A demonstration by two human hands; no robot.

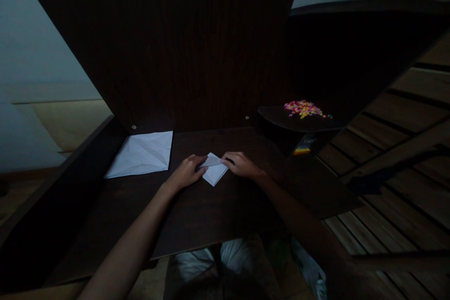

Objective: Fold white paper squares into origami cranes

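A small folded white paper lies on the dark wooden desk, its lower corner toward me. At its left corner, my left hand pinches the edge between thumb and fingers. My right hand grips the opposite corner, with the thumb below and the index finger above. A folded flap crosses the upper part of the paper between the hands. Farther left, a stack of creased white sheets rests near the back of the desk, apart from both hands.
Small pink and yellow pieces are heaped on a rounded corner shelf at the right. Beneath it sits a yellow-edged item. A raised side panel bounds the desk on the left; wooden slats stand at the right.
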